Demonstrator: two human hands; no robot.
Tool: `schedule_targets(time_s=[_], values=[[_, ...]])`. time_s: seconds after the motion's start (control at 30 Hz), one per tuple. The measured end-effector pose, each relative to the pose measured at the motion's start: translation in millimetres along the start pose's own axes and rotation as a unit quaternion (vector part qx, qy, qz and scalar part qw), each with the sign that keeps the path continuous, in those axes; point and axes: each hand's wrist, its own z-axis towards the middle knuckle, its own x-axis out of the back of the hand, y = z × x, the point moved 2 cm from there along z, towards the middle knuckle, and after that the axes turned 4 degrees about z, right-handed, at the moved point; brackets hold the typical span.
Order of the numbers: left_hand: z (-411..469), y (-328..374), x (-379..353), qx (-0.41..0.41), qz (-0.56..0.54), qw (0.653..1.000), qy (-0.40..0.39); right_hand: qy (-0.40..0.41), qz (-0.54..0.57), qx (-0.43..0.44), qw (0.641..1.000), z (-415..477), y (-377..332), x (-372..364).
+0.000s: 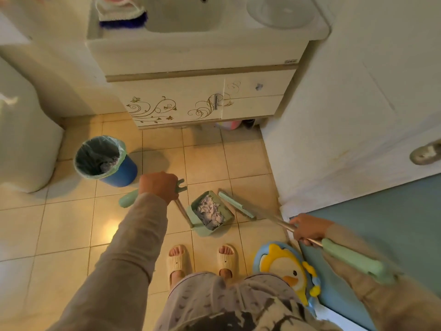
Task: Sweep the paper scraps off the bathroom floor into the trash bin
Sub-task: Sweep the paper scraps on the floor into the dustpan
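Note:
A green dustpan [191, 215] sits on the tiled floor ahead of my feet, filled with several pale paper scraps [210, 211]. My left hand [158, 186] is closed around the top of the dustpan's long handle [181, 212]. To the right, a green broom head [236, 204] rests on the floor beside the pan. My right hand [307, 229] grips the broom's metal pole [278, 219] just above its green grip. A blue trash bin [105, 161] with a green liner stands to the left, apart from the pan.
A sink cabinet [202, 101] stands ahead. A white toilet [23, 139] is at the left, and a white wall and door [346, 115] at the right. A duck-shaped mat [284, 266] lies by my right foot. My feet in slippers [177, 261] stand behind the pan.

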Motion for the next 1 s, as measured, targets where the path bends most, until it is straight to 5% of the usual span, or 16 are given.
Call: schedule_targets(time_s=[0.23, 0.43, 0.67, 0.83, 1.0], values=[[-43.8, 6.0, -39.3, 0.1, -0.148, 0.952, -0.248, 0.055, -0.066, 0.03, 0.996, 33.7, -35.2, -12.7], [-99.6, -27.7, -69.8, 0.2, -0.183, 0.956, -0.115, 0.075, -0.097, 0.046, 0.991, 54.6, -57.9, -18.8], [-164.2, -41.3, -120.2, 0.355, -0.308, 0.878, -0.089, 0.076, -0.124, 0.077, 0.986, 78.2, -109.2, -42.9], [-190.6, -48.0, -150.4, 0.441, -0.411, 0.794, -0.086, 0.068, -0.149, 0.109, 0.98, 82.4, -165.2, -76.0], [-210.5, -64.4, -171.4, 0.481, -0.465, 0.738, -0.083, 0.058, -0.144, 0.11, 0.982, 80.0, -199.0, -112.7]])
